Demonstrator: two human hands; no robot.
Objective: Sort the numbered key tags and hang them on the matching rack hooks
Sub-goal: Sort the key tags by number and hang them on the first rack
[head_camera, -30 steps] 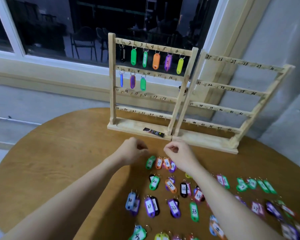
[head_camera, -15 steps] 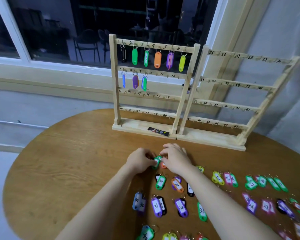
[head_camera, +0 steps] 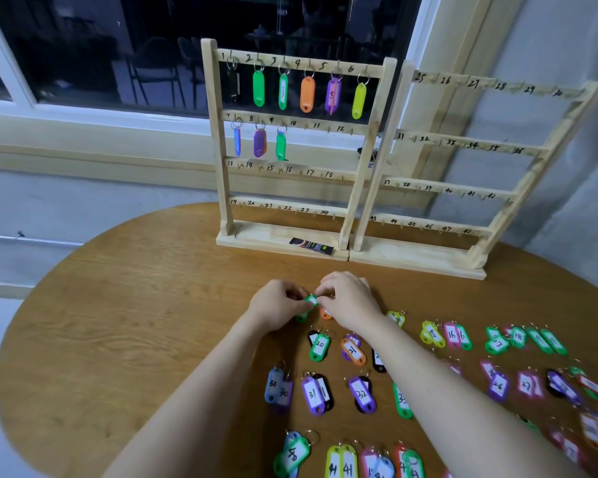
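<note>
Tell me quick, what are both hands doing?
Left hand: pinching the green key tag.
Right hand: fingers curled at the same green tag's upper end, apparently pinching it too.

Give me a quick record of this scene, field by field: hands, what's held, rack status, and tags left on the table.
left hand: pinches the green tag
right hand: pinches the same tag at its far end
green tag: between both hands, number hidden
left rack: hooks 1 to 9 carry tags, 10 to 24 bare
right rack: hooks 25 to 48 bare
table: many numbered tags laid in rows, mostly in pairs
</note>
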